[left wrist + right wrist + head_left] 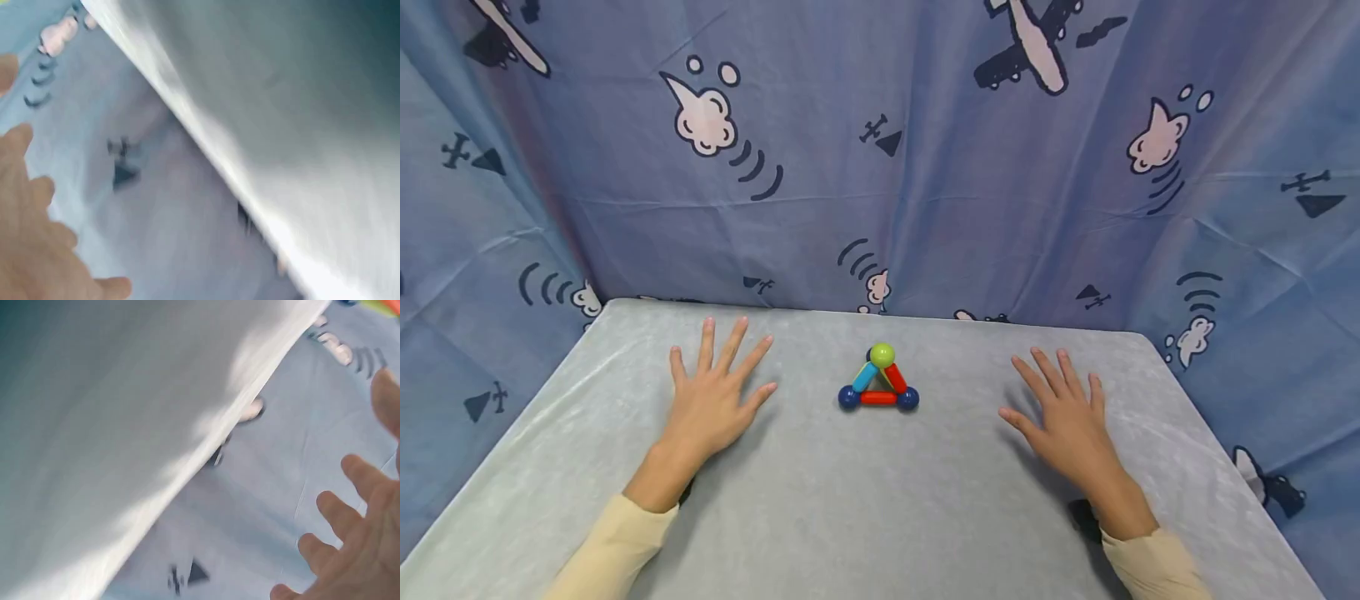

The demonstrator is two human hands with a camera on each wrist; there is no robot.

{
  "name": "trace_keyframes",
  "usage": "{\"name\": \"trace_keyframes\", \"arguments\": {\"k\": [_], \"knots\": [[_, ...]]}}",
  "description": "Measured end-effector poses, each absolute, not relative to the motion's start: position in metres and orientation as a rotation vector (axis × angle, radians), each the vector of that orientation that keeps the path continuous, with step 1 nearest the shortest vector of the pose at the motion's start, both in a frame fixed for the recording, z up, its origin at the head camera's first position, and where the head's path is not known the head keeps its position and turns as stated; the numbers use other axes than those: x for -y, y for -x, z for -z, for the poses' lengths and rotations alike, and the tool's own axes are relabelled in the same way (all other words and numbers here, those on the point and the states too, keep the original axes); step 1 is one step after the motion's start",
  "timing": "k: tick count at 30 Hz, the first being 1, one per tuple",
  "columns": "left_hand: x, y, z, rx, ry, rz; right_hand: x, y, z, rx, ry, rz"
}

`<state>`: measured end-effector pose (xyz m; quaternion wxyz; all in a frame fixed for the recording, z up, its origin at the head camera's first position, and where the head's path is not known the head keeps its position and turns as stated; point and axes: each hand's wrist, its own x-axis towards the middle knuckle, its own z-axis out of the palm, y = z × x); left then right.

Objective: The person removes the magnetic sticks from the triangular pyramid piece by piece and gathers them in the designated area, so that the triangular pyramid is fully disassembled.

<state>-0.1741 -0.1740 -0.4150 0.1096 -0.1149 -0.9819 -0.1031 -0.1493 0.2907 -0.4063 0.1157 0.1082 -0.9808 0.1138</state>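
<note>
A small ball-and-rod building toy (878, 398) stands near the middle of the table, joined as a pyramid. Its top is a green ball (882, 355). Two navy balls form the front corners, and a dark ball is partly hidden behind. One light blue rod (865, 377) and two red rods show clearly; a yellowish-green one shows between them. Left of the toy is my left hand (709, 408), fingers spread and holding nothing. My right hand (1066, 429) is to its right, also spread and bare. Neither hand touches the toy. Both wrist views show spread fingers.
A pale grey cloth covers the table (880, 517). Behind it and at both sides hangs a blue curtain (820, 150) printed with planes and clouds. The table's back edge runs just beyond the fingertips.
</note>
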Motion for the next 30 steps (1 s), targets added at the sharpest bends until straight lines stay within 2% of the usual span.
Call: {"name": "trace_keyframes", "arguments": {"k": [8, 15, 30], "knots": [[0.13, 0.189, 0.404, 2.909, 0.587, 0.582, -0.248, 0.16, 0.402, 2.864, -0.461, -0.597], [0.102, 0.202, 0.402, 2.832, 0.752, 0.914, -0.218, 0.167, 0.399, 2.851, -0.46, -0.749], [0.068, 0.215, 0.4, 2.75, 0.932, 1.148, -0.182, 0.181, 0.404, 2.869, -0.446, -0.945]]}}
